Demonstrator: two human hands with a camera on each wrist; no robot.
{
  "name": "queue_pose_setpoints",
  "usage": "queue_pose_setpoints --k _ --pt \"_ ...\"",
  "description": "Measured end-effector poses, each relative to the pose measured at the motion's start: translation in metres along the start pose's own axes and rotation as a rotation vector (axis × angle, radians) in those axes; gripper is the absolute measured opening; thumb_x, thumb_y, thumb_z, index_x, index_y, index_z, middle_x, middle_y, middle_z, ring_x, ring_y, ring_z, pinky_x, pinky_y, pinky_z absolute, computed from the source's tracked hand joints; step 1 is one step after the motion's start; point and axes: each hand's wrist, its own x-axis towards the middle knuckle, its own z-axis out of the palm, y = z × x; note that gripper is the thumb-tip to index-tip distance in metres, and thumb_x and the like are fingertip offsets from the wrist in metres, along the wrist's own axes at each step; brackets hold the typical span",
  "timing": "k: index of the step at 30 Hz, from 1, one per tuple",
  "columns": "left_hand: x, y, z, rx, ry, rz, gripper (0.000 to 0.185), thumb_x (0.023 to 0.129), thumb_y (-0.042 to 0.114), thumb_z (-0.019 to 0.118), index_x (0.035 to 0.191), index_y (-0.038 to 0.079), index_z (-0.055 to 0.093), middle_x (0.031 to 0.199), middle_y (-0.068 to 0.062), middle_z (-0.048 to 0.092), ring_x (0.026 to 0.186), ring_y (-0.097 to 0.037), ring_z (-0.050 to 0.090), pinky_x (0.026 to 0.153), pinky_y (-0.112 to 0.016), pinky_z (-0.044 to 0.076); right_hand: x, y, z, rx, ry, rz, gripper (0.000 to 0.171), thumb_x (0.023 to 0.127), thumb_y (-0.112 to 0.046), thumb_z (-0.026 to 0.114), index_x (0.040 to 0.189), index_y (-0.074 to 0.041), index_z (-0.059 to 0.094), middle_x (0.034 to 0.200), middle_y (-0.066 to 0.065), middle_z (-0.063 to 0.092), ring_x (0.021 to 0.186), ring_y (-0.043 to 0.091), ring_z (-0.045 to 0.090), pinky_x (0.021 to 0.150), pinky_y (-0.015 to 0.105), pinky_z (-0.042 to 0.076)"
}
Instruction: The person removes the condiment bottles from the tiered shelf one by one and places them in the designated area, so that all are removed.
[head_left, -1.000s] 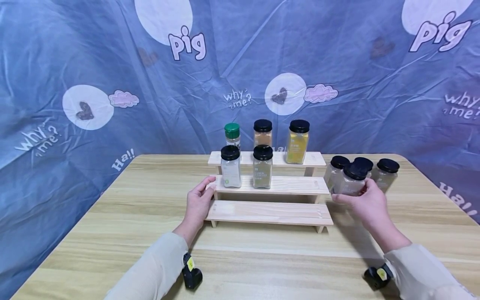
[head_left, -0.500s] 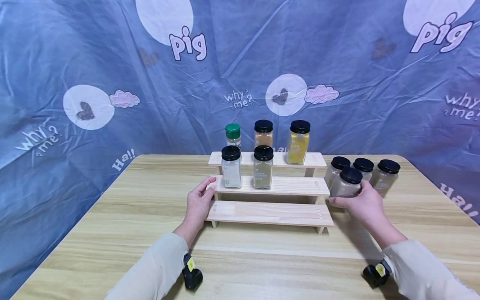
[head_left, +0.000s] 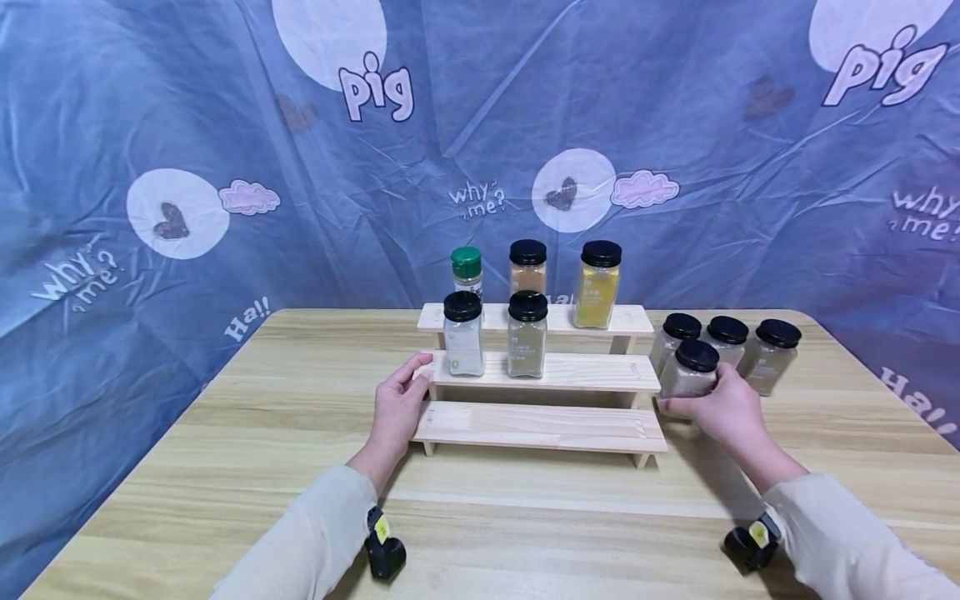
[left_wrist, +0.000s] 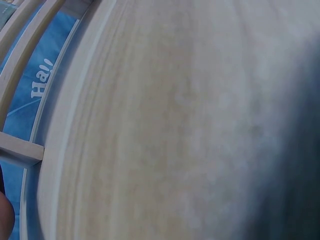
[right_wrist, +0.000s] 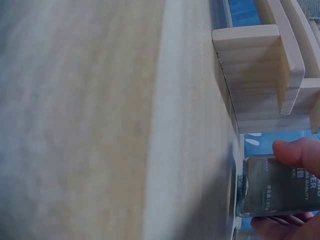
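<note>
A three-tier wooden display rack (head_left: 540, 425) stands on the table. My left hand (head_left: 401, 404) grips the left end of its middle shelf between thumb and fingers. My right hand (head_left: 723, 408) holds a square glass spice jar (head_left: 686, 383) with a black lid, just right of the rack; in the right wrist view this spice jar (right_wrist: 275, 185) shows grey-brown powder, with thumb and fingers on opposite sides. On the middle shelf are a white-labelled jar (head_left: 463, 342) and a cumin jar (head_left: 527, 342). The top shelf bears a green-capped bottle (head_left: 467, 267), an orange-brown jar (head_left: 528, 267) and a yellow jar (head_left: 597, 287).
Three black-lidded jars stand behind the right hand: a left one (head_left: 663, 346), a partly hidden middle one (head_left: 727, 331) and a right one (head_left: 768, 358). A blue printed cloth (head_left: 480, 125) hangs behind the wooden table (head_left: 262, 442).
My right hand has moved slightly left and down with the spice jar, away from the other jars, toward the rack's right end. My left hand has stayed in place.
</note>
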Motion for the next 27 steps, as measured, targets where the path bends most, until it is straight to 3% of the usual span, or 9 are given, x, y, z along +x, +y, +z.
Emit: queue_pose_setpoints --k 12,20,23,27 --pt "-0.0023 0.0003 0.0005 0.0 -0.001 0.005 0.031 0.085 0.003 0.057 0.116 0.0 0.063 0.123 -0.014 0.059 0.077 0.001 0.06 0.071 -0.015 0.05 0.0019 0.0041 0.0005 -0.02 0.001 -0.02 0.077 0.059 -0.026 0.085 0.113 0.012 0.045 0.105 0.034 0.056 0.094 0.046 0.052 0.077 0.048 0.042" --pt "-0.001 -0.0003 0.0005 -0.002 -0.001 -0.006 0.031 0.086 0.003 0.057 0.116 0.002 0.063 0.115 -0.017 0.062 0.075 0.001 0.06 0.07 -0.015 0.05 0.0012 0.0034 -0.0004 -0.006 -0.04 -0.017 0.082 0.062 -0.027 0.084 0.118 0.013 0.039 0.111 0.037 0.052 0.099 0.049 0.049 0.083 0.053 0.04" --pt "-0.0009 0.0002 0.0006 0.001 0.002 -0.004 0.03 0.086 0.004 0.058 0.116 0.002 0.064 0.108 -0.012 0.065 0.074 0.001 0.059 0.069 -0.015 0.05 0.0004 0.002 -0.0028 0.005 -0.054 -0.013 0.089 0.063 -0.03 0.083 0.123 0.013 0.034 0.114 0.037 0.049 0.102 0.049 0.048 0.085 0.055 0.04" --pt "-0.0002 0.0004 0.0001 0.017 0.009 -0.006 0.03 0.086 0.004 0.058 0.115 0.004 0.065 0.085 -0.003 0.066 0.07 0.0 0.057 0.066 -0.015 0.048 0.0001 -0.0025 -0.009 0.044 -0.06 -0.017 0.1 0.066 -0.034 0.082 0.134 0.011 0.025 0.121 0.036 0.045 0.107 0.049 0.045 0.088 0.056 0.037"
